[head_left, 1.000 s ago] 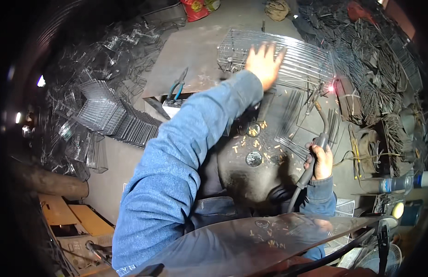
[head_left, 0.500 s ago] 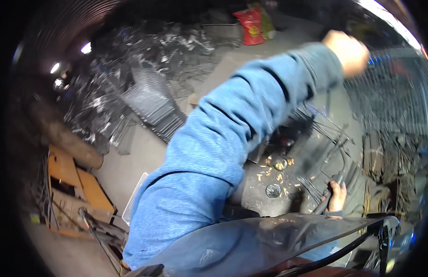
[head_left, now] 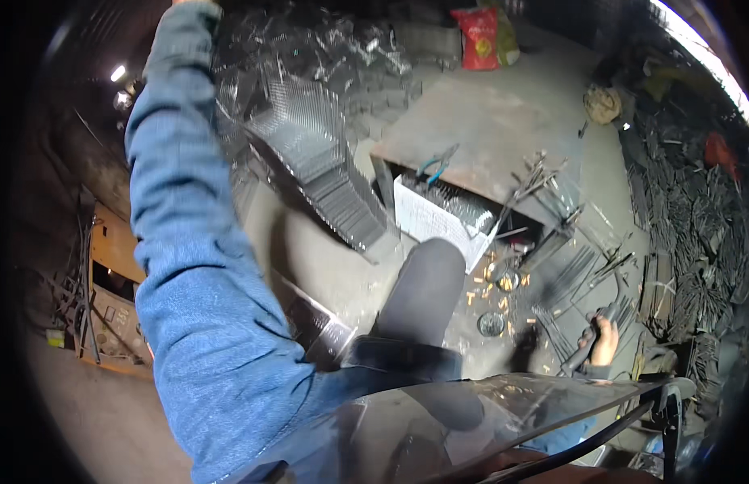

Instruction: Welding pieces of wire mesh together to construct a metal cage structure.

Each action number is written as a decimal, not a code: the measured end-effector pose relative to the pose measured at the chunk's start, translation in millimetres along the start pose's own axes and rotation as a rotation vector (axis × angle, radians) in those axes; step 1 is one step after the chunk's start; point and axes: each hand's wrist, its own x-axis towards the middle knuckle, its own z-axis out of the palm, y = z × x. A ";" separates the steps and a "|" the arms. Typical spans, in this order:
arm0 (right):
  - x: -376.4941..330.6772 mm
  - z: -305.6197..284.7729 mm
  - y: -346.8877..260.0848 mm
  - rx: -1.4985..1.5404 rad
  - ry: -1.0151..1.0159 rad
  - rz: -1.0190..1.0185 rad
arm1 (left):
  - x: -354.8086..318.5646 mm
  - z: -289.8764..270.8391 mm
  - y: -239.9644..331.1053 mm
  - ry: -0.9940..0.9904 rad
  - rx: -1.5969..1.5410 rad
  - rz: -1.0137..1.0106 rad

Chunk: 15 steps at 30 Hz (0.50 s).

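My left arm, in a blue sleeve, stretches up the left side. Only a sliver of my left hand [head_left: 190,2] shows at the top edge; its fingers lie outside the picture. My right hand [head_left: 605,342] is at the lower right, fingers wrapped round the dark handle of what looks like a welding torch [head_left: 588,347]. Thin metal rods [head_left: 552,323] lie beside it. A stack of bent wire racks [head_left: 318,169] stands right of my left forearm. Blue-handled pliers [head_left: 433,168] rest at the edge of a metal table [head_left: 479,121].
A white panel [head_left: 435,218] stands against the table's near side. Round dark dishes [head_left: 491,324] and scattered small brass-coloured pieces lie near my knee [head_left: 427,282]. Dark metal strips [head_left: 689,218] are heaped at the right. A tinted visor [head_left: 439,411] crosses the lower edge.
My left arm has swung from the upper right to the far left, uncovering the table and pliers. The wire grid near that hand at the right no longer shows there. My right hand stays put.
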 end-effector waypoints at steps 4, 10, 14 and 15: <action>-5.9 13.4 -15.5 -0.050 0.026 -0.020 | -170.8 1.1 -48.4 -1.149 0.510 0.263; -59.1 -22.7 -11.6 -0.076 0.048 0.036 | -214.2 -70.2 -186.4 -1.349 1.118 -0.048; -93.8 -42.7 19.7 -0.176 0.008 0.218 | -198.9 -54.2 -197.4 -1.350 1.276 0.157; -108.7 -17.0 16.5 -0.218 -0.008 0.264 | -189.0 -50.0 -194.7 -1.310 1.385 0.160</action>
